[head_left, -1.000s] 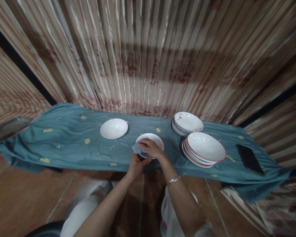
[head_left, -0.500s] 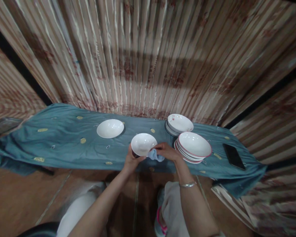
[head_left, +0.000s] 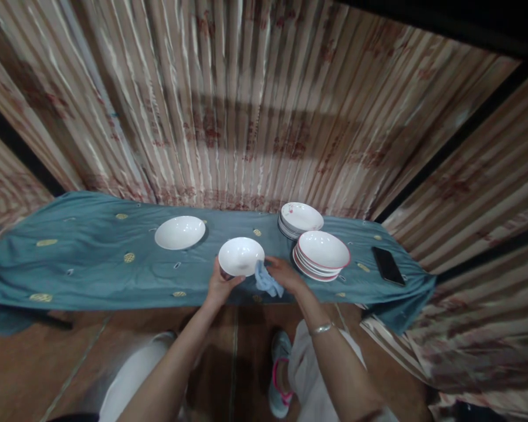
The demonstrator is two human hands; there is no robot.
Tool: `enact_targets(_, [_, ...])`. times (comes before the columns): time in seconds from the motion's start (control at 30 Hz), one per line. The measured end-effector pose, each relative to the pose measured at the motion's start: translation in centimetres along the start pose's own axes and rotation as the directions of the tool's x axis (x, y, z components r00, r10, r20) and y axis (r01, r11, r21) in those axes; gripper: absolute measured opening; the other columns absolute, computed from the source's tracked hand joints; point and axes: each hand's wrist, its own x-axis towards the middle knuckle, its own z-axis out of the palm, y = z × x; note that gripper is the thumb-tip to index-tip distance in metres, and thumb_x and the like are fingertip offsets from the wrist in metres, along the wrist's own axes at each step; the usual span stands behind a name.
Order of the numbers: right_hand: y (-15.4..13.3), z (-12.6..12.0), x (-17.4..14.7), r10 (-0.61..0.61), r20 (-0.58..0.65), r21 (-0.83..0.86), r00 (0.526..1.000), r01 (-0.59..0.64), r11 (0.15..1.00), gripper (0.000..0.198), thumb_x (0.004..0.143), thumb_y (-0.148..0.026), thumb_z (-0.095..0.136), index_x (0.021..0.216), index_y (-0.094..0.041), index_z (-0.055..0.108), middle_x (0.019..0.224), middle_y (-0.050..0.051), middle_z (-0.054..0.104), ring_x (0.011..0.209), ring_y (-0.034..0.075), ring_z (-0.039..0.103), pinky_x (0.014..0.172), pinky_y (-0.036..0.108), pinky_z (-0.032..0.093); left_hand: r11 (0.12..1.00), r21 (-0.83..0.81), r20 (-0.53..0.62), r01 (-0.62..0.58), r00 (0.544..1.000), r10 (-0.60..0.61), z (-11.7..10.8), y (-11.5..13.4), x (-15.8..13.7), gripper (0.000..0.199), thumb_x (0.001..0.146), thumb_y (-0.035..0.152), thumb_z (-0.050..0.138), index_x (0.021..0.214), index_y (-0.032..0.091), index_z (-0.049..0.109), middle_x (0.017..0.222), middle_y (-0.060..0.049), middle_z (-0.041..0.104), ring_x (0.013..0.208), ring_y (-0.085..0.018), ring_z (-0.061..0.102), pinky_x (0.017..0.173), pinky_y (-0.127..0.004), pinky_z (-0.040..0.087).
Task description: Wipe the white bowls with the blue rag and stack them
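Head view, looking down on a teal-covered bench (head_left: 92,264). At the middle, near the front edge, a plain white bowl (head_left: 241,255), mouth upward; round, so with no long axis to follow. At the bowl's left side and near rim, the left hand (head_left: 220,284), grasping it, thumb along the front. Just right of the bowl, the right hand (head_left: 283,274), pinching a crumpled light-blue cloth (head_left: 267,280), with its upper end at the bowl's right rim and the rest hanging toward the front edge. From the right hand, the bowl directly to the left; nearer of the two, the left hand, already in contact. Cannot tell whether touching the bowl with the right fingertips.

Left of the bowl and farther back, well apart, a second white dish (head_left: 180,232). Right of the bowl, beyond the right hand, a red-rimmed stack (head_left: 321,252); right and farther back, a floral stack (head_left: 302,217). Farthest right of the bowl, a dark phone (head_left: 388,265).

Compared with a second ago: right hand and cloth no longer inside the bowl but at its right rim, leaving the inside in plain sight.
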Motion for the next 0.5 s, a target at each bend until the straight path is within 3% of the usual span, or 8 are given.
enact_targets(0.13, [-0.6,1.3,-0.1,0.019,-0.061,0.264,0.998,-0.003,0.965,0.029,0.076,-0.022,0.057,0.101,-0.018,0.07,0.085,0.002,0.074,0.078,0.016,0.066,0.071,0.028,0.053,0.999,0.034,-0.013,-0.035,0.999,0.036,0.2,0.8,-0.3,0.104,0.041,0.026,0.09,0.133,0.024,0.043,0.137,-0.013,0.055,0.126,-0.031,0.054,0.105,-0.046,0.045])
enact_targets(0.27, [-1.9,0.8,-1.3,-0.065,-0.05,0.425,0.997,0.08,0.902,0.031,0.072,-0.026,0.062,0.101,-0.021,0.07,0.088,0.001,0.075,0.078,0.017,0.066,0.072,0.028,0.053,0.991,0.069,-0.026,-0.112,0.993,0.114,0.8,3.2,-0.9,0.1,0.043,0.025,0.089,0.133,0.025,0.044,0.138,-0.012,0.054,0.129,-0.03,0.052,0.109,-0.044,0.041])
enact_targets(0.37, [-3.0,-0.9,-2.5,-0.101,-0.088,0.505,0.991,0.132,0.853,0.038,0.069,-0.033,0.067,0.104,-0.021,0.07,0.086,0.002,0.075,0.077,0.018,0.066,0.069,0.028,0.053,0.976,0.099,0.008,-0.195,0.981,0.195,2.3,5.8,-1.4,0.1,0.047,0.025,0.088,0.136,0.025,0.042,0.139,-0.011,0.053,0.129,-0.029,0.052,0.107,-0.041,0.043])
enact_targets(0.5, [-3.8,-4.8,-4.4,-0.121,-0.161,0.566,0.98,0.192,0.802,0.052,0.068,-0.04,0.07,0.115,-0.017,0.067,0.082,0.005,0.074,0.073,0.02,0.067,0.062,0.029,0.053,0.96,0.078,0.085,-0.27,0.961,0.263,6.5,8.7,-2.0,0.106,0.046,0.023,0.088,0.139,0.024,0.039,0.145,-0.012,0.047,0.134,-0.03,0.046,0.105,-0.039,0.044])
